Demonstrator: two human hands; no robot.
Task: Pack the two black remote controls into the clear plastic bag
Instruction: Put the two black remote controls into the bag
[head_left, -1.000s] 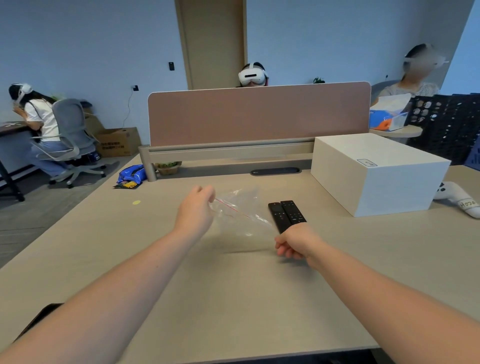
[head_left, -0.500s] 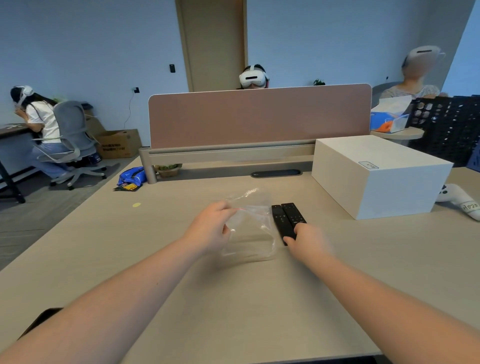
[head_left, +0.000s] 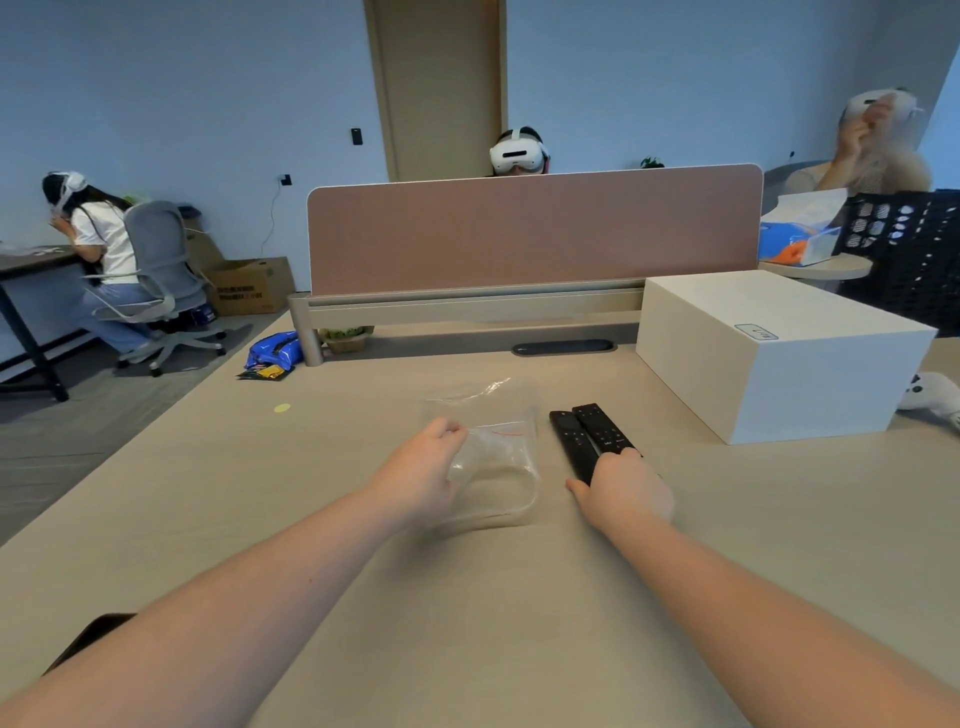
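Two black remote controls lie side by side on the beige table (head_left: 467, 597), the left one (head_left: 571, 441) touching the right one (head_left: 602, 426). My right hand (head_left: 623, 488) covers their near ends, thumb on the left side and fingers on the right, closed around both. Just left of them is the clear plastic bag (head_left: 501, 457) with a red line near its mouth. It is crumpled and partly lifted off the table. My left hand (head_left: 421, 475) pinches the bag's left edge.
A large white box (head_left: 779, 358) stands to the right of the remotes, with a white controller (head_left: 935, 395) beyond it. A pink desk partition (head_left: 530, 234) closes the far side. A dark object (head_left: 88, 639) sits at the near left table edge. Other people sit behind.
My right hand let go of the bag, moved right and forward, and closed over the near ends of the remotes. My left hand drew the bag closer and lower toward the table.
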